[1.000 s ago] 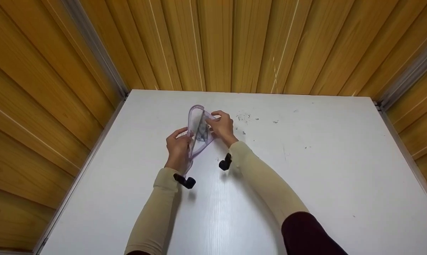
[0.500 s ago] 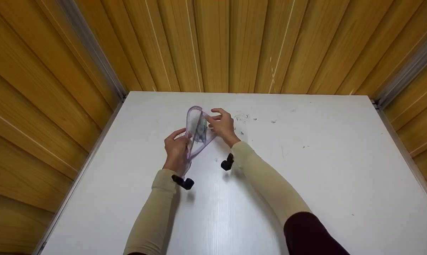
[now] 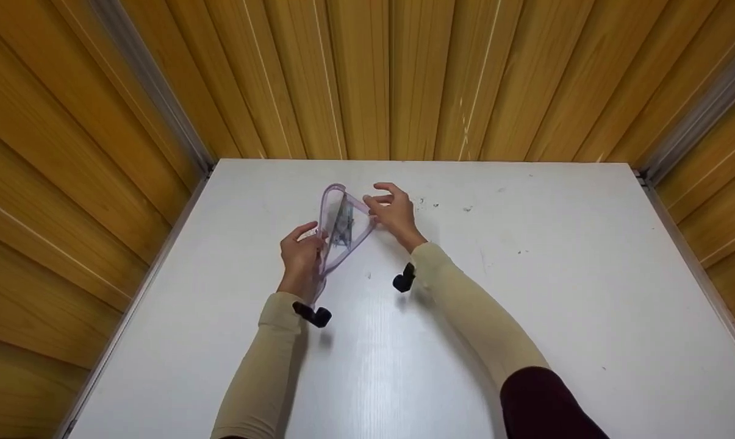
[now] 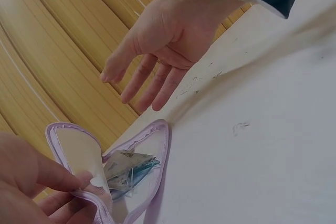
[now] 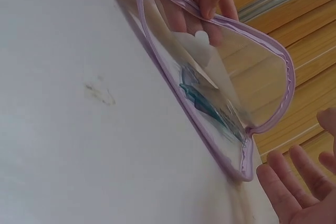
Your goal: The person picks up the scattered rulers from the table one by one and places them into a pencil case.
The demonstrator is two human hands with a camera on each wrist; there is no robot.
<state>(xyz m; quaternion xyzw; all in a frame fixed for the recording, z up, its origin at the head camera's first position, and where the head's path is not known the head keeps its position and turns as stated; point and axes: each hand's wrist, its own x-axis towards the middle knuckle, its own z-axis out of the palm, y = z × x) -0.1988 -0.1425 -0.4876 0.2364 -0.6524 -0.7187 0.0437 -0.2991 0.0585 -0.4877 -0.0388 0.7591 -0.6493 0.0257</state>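
Note:
A clear pouch with lilac zip trim (image 3: 360,223) stands spread apart on the table. My left hand (image 3: 300,253) pinches one side panel of it between thumb and fingers, near the trim. Inside lies a crumpled clear packet with teal contents (image 5: 207,103); what exactly it holds is hard to tell. My right hand (image 3: 397,213) is just beyond the pouch's right edge. In the left wrist view this right hand (image 4: 168,40) hangs above and apart from the pouch, palm showing, fingers loosely extended and holding nothing.
The white table (image 3: 556,305) carries dark scuffs and specks near its back. Yellow wood-patterned walls (image 3: 367,79) rise behind it and at both sides. Each wrist wears a small black camera (image 3: 404,278).
My right hand has drawn off the pouch toward the right, its fingers loosening. The left hand keeps its grip, and the pouch stays spread with the packet inside.

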